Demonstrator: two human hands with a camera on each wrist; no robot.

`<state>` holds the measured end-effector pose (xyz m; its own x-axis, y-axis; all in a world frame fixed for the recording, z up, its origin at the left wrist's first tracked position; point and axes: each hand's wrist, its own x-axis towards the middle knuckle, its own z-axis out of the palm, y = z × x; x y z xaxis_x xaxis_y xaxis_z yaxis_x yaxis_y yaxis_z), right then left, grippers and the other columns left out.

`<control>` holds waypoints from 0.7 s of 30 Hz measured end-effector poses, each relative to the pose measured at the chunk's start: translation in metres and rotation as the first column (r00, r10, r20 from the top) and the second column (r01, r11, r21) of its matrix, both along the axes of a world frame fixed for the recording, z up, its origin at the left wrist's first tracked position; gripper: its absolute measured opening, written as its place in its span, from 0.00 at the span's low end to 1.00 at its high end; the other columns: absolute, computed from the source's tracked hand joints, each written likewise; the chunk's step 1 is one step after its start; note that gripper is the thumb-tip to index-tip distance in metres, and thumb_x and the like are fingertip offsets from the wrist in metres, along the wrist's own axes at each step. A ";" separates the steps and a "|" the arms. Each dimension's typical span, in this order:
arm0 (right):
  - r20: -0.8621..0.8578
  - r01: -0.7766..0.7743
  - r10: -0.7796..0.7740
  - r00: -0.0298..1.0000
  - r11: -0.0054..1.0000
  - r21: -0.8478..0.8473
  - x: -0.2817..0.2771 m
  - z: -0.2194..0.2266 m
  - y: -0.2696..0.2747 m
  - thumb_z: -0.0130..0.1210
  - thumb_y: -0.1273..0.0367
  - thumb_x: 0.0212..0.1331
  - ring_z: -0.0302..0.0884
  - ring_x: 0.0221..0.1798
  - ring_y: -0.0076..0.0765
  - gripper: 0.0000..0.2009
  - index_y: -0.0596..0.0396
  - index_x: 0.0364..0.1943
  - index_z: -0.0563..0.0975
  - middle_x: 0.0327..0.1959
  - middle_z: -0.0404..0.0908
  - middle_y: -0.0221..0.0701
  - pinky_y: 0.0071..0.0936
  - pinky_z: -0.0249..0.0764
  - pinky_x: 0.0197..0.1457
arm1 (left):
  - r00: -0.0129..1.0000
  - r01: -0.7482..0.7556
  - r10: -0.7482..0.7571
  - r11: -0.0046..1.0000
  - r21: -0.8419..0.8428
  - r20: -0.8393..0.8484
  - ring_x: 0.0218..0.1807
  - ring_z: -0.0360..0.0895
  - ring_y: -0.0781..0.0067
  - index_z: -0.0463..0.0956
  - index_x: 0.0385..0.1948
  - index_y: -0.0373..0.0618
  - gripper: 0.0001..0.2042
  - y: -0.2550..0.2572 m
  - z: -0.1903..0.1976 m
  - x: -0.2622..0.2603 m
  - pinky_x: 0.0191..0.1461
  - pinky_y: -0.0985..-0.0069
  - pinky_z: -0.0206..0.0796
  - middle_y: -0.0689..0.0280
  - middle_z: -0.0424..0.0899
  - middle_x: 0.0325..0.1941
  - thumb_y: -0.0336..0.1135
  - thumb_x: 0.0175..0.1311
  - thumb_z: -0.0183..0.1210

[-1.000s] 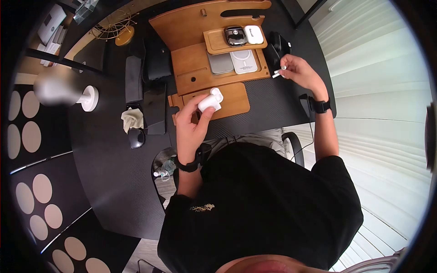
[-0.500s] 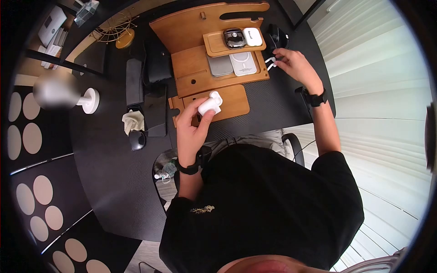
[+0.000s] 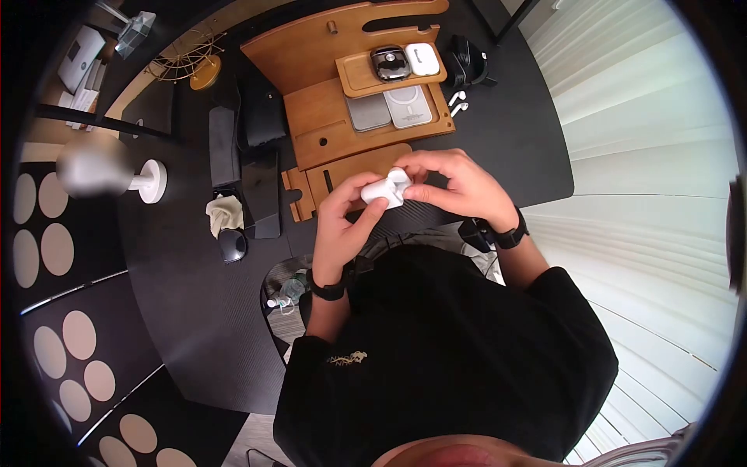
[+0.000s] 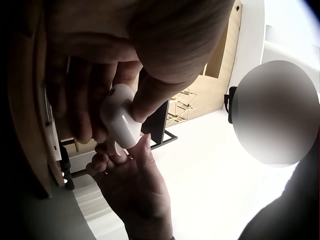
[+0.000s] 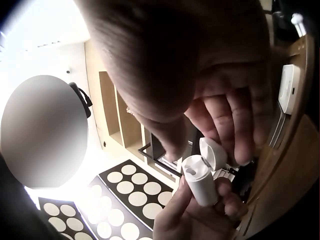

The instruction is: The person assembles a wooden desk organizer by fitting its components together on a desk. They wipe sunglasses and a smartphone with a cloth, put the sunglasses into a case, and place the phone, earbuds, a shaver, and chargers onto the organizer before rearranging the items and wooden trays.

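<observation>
In the head view my left hand [image 3: 340,222] grips a white earbud case [image 3: 380,193] by its body, thumb on one side and fingers on the other. Its lid [image 5: 213,154] stands flipped up, and an empty slot shows inside in the right wrist view. My right hand [image 3: 461,187] is at the lid end, its fingers beside the raised lid and its thumb apart from them on the opening side. Two white earbuds [image 3: 458,102] lie on the black desk, right of the wooden organizer [image 3: 319,117].
A black case and a white case [image 3: 422,59] sit on the organizer's raised tray; two flat pads [image 3: 406,107] lie below. Dark items [image 3: 467,61] stand to the right. On the left are a grey case [image 3: 222,146], a cloth [image 3: 226,214] and a white lamp [image 3: 153,180].
My right hand has left the earbuds on the desk beside the organizer and moved over to the case. The left hand has shifted slightly right, still holding the case.
</observation>
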<state>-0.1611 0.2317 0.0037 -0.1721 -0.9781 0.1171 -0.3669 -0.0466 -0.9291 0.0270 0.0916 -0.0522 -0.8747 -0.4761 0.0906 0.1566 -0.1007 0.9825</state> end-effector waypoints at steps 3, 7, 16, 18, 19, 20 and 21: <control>-0.013 0.071 -0.070 0.997 0.997 0.018 0.002 0.000 0.000 0.66 0.70 0.61 0.83 0.36 0.32 0.18 0.60 0.54 0.79 0.34 0.85 0.33 0.30 0.77 0.44 | 0.999 -0.023 0.025 0.997 -0.070 0.028 0.49 0.80 0.77 0.75 0.55 0.35 0.15 0.001 0.000 -0.002 0.54 0.79 0.71 0.63 0.85 0.49 0.26 0.69 0.62; -0.103 0.069 -0.072 0.992 0.997 -0.030 0.004 -0.006 0.000 0.66 0.67 0.61 0.84 0.33 0.34 0.16 0.58 0.50 0.80 0.32 0.85 0.35 0.30 0.76 0.36 | 0.997 -0.047 0.053 0.991 -0.123 0.048 0.47 0.84 0.75 0.77 0.53 0.34 0.16 0.004 0.002 -0.006 0.55 0.77 0.75 0.60 0.86 0.47 0.28 0.65 0.66; -0.319 0.423 -0.357 0.878 0.890 0.170 -0.083 -0.016 0.044 0.63 0.69 0.62 0.79 0.28 0.25 0.12 0.59 0.47 0.82 0.28 0.84 0.33 0.26 0.74 0.35 | 0.990 -0.111 0.127 0.967 -0.229 0.058 0.44 0.84 0.73 0.77 0.56 0.36 0.19 -0.005 0.005 0.000 0.53 0.75 0.73 0.60 0.87 0.46 0.27 0.63 0.65; -0.384 0.483 -0.372 0.845 0.840 0.248 -0.104 -0.024 0.051 0.63 0.67 0.63 0.78 0.27 0.28 0.13 0.60 0.47 0.82 0.26 0.83 0.35 0.28 0.74 0.34 | 0.991 -0.107 0.122 0.966 -0.234 0.050 0.44 0.84 0.73 0.77 0.56 0.36 0.19 -0.006 0.005 0.000 0.53 0.75 0.73 0.60 0.87 0.46 0.27 0.63 0.65; -0.386 0.484 -0.373 0.844 0.839 0.247 -0.112 -0.026 0.052 0.63 0.67 0.63 0.78 0.27 0.28 0.13 0.60 0.47 0.82 0.26 0.83 0.35 0.28 0.74 0.34 | 0.991 -0.106 0.121 0.965 -0.238 0.050 0.44 0.84 0.73 0.78 0.55 0.36 0.19 -0.006 0.004 -0.001 0.53 0.75 0.73 0.60 0.87 0.45 0.27 0.63 0.66; -0.417 0.506 -0.374 0.828 0.819 0.270 -0.117 -0.029 0.052 0.63 0.66 0.63 0.78 0.27 0.30 0.14 0.60 0.47 0.82 0.25 0.83 0.36 0.29 0.74 0.34 | 0.992 -0.104 0.119 0.965 -0.243 0.050 0.43 0.84 0.73 0.78 0.55 0.37 0.18 -0.006 0.003 -0.001 0.53 0.75 0.73 0.60 0.87 0.45 0.27 0.63 0.66; -0.448 0.528 -0.373 0.812 0.798 0.293 -0.121 -0.031 0.051 0.62 0.64 0.64 0.78 0.26 0.33 0.14 0.61 0.47 0.82 0.24 0.82 0.37 0.30 0.73 0.34 | 0.992 -0.103 0.118 0.965 -0.242 0.050 0.43 0.84 0.73 0.78 0.55 0.37 0.18 -0.005 0.003 -0.001 0.53 0.75 0.73 0.60 0.87 0.45 0.27 0.63 0.66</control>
